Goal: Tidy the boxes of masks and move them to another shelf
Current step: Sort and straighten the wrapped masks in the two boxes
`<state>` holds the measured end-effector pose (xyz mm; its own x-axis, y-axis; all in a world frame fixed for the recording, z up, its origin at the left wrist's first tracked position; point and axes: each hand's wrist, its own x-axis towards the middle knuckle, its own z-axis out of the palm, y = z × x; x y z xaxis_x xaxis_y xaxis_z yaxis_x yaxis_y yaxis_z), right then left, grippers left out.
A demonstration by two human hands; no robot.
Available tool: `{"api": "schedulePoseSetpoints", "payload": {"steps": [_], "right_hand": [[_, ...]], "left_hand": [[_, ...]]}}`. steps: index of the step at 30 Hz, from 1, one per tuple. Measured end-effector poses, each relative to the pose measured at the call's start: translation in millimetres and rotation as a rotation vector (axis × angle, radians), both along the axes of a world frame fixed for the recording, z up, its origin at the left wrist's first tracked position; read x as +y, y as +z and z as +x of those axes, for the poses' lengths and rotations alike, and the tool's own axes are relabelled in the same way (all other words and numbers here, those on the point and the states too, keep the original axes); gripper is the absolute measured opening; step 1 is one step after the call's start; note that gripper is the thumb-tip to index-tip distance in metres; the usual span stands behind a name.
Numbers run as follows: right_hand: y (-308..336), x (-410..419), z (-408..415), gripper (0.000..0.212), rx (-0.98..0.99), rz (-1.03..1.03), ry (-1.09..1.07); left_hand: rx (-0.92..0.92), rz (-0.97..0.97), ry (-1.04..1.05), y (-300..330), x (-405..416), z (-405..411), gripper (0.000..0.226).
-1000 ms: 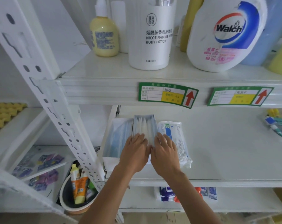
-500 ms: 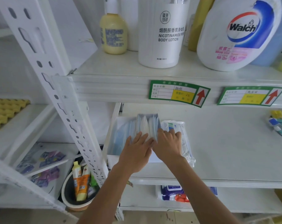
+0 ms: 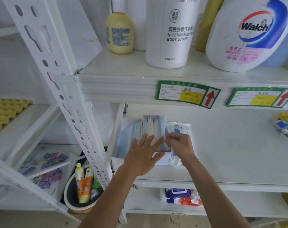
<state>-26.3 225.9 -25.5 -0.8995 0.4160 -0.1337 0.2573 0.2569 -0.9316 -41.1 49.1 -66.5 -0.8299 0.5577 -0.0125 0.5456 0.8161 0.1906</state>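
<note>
Head view looks at a white metal shelving unit (image 3: pixel 46 51), whose middle shelf (image 3: pixel 230 153) carries the work. Above both hands, the upper shelf (image 3: pixel 123 66) holds a big white Walch bottle (image 3: pixel 248 35), a white body lotion bottle (image 3: pixel 171 33) and a smaller pale yellow bottle (image 3: pixel 120 33); two green price tags (image 3: pixel 187 94) sit on its front edge. Under the left hand (image 3: pixel 142 156) lies an open white box of masks (image 3: pixel 123 139) at the left end of the middle shelf. A stack of blue and white masks (image 3: pixel 154 127) stands on edge in it, just beyond the fingertips. The left hand is spread flat, fingers straight, pressing against the near face of the stack. The right hand (image 3: pixel 179 143), touching the left at the fingertips, has its fingers curled and pinches the right edge of the stack. Beneath and beyond the right hand, a sealed plastic pack (image 3: pixel 179 127) with blue and green print lies beside the box, touching it. Far to the right of the right hand lie toothbrushes (image 3: pixel 286 127). Below the left forearm, a dark tub (image 3: pixel 74 199) holds tubes (image 3: pixel 84 183); below the right forearm, wipe packs (image 3: pixel 179 195) sit on the lower shelf (image 3: pixel 145 201).
</note>
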Motion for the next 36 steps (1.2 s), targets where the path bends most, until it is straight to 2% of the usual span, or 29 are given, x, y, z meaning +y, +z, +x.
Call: {"api": "schedulePoseSetpoints", "payload": {"steps": [3,6,10,14,20,25,29,36], "right_hand": [[-6,12,-2,0.020,0.021,-0.133,-0.107],[-10,20,0,0.016,0.043,-0.123,-0.099],[-10,21,0,0.022,0.050,0.043,-0.039],[-3,13,0,0.029,0.084,0.249,0.062],[-7,12,1,0.033,0.060,0.408,0.187],[-7,10,2,0.013,0.048,0.397,0.162],[-9,10,3,0.023,0.025,0.467,0.191],[-12,8,6,0.024,0.050,0.461,0.162]], "left_hand": [[-0.021,0.001,-0.008,-1,-3,-1,0.065],[-0.003,0.024,-0.002,-2,-2,-1,0.061],[0.106,0.058,0.042,-1,2,2,0.067],[0.079,0.129,0.125,-1,4,4,0.083],[0.068,0.083,0.107,1,4,5,0.070],[-0.006,0.136,0.159,5,3,4,0.066],[0.013,0.190,0.199,4,2,-1,0.050],[0.066,0.272,0.204,-6,0,-6,0.042]]}}
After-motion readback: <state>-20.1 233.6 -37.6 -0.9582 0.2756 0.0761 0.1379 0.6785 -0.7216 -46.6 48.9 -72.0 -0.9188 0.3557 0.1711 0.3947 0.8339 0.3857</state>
